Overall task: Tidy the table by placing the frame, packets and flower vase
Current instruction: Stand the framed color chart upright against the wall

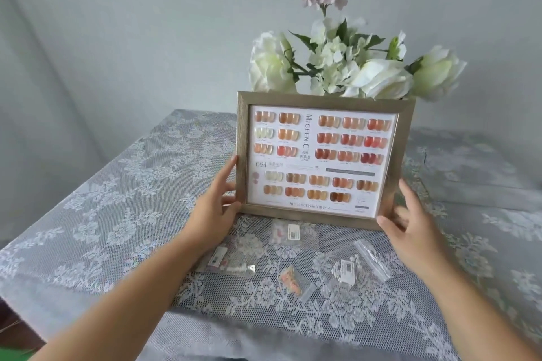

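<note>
A gold-edged frame showing a chart of nail colour swatches stands upright near the table's middle. My left hand grips its lower left edge and my right hand grips its lower right corner. Behind the frame rise white flowers with a pink sprig on top; their vase is hidden by the frame. Several clear plastic packets lie in front of the frame: one under my left wrist, one just below the frame, a small one with orange pieces, and a larger zip bag.
A grey lace tablecloth covers the table. A pale wall stands close behind. The table's left edge drops off near the lower left, where a bit of green shows.
</note>
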`<state>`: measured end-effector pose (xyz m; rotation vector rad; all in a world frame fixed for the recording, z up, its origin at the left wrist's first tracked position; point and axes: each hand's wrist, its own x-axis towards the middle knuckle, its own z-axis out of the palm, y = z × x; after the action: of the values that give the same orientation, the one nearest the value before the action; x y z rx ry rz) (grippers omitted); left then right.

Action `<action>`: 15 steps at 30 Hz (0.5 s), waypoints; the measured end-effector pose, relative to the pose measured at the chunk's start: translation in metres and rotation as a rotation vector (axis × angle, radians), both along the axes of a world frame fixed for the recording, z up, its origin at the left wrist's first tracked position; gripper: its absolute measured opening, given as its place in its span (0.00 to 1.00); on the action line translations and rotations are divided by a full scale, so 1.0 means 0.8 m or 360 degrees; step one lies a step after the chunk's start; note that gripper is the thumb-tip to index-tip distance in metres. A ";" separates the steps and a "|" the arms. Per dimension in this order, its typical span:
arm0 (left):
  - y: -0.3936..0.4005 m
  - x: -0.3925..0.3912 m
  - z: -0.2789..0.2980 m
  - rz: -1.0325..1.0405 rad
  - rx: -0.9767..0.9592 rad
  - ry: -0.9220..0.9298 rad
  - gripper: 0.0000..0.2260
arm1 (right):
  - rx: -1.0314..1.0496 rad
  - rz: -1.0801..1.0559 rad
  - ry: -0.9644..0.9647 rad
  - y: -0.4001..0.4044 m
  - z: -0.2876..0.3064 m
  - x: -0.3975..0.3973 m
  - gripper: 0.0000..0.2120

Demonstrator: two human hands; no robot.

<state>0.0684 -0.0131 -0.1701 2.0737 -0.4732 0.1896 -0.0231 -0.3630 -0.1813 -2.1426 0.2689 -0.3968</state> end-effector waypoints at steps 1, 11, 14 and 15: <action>0.000 0.000 -0.001 -0.0011 -0.0004 -0.0002 0.44 | 0.0023 0.0016 -0.0006 -0.001 -0.001 0.000 0.42; -0.001 0.000 -0.002 0.0016 0.0091 -0.0074 0.43 | 0.0121 0.0119 -0.0047 -0.004 0.002 -0.002 0.43; 0.002 0.001 -0.006 0.0008 0.0065 -0.0064 0.43 | 0.0097 0.0125 -0.0060 -0.004 0.002 -0.003 0.44; 0.004 0.002 -0.007 0.0014 0.0052 -0.0067 0.43 | 0.0087 0.0115 -0.0058 -0.003 0.002 -0.003 0.44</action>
<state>0.0698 -0.0100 -0.1758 2.1074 -0.4959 0.2329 -0.0257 -0.3654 -0.1801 -2.0832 0.1788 -0.3820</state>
